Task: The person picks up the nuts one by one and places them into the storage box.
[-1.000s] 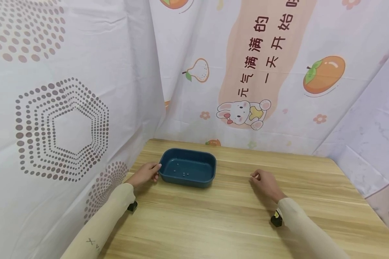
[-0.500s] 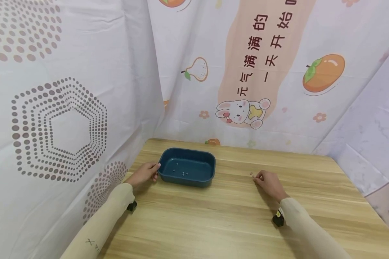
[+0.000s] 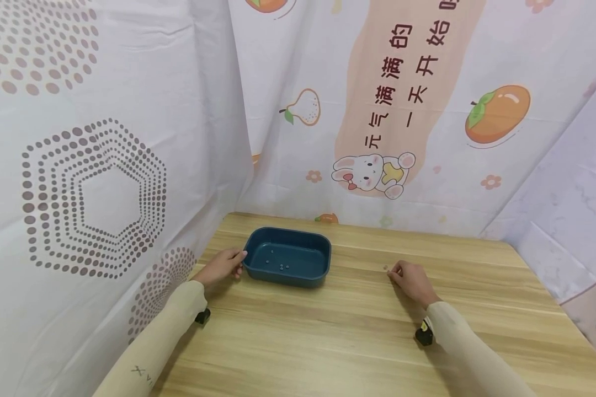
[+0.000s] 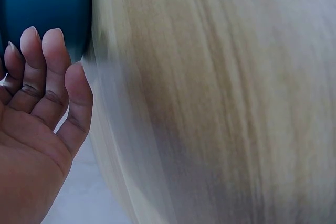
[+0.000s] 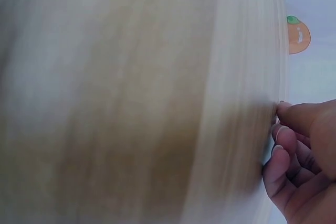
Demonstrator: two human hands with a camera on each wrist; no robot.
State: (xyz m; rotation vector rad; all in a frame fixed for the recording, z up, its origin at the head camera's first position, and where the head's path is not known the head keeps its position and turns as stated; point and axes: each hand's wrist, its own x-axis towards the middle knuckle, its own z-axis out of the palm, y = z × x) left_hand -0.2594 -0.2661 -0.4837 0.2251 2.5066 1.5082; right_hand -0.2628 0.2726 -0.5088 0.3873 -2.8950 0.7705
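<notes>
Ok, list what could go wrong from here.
Fumbled pick: the piece by the right hand is tiny, so the fingers could miss it or flick it away.

Spill: the left hand holds the tray at one end only; a tug might jostle the loose bits inside.

Drop: the tray sits apart from the right hand, so anything carried over might fall on the table.

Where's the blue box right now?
In the head view, the blue box sits near the far left corner of the wooden table, with the left hand touching its left edge.
</notes>
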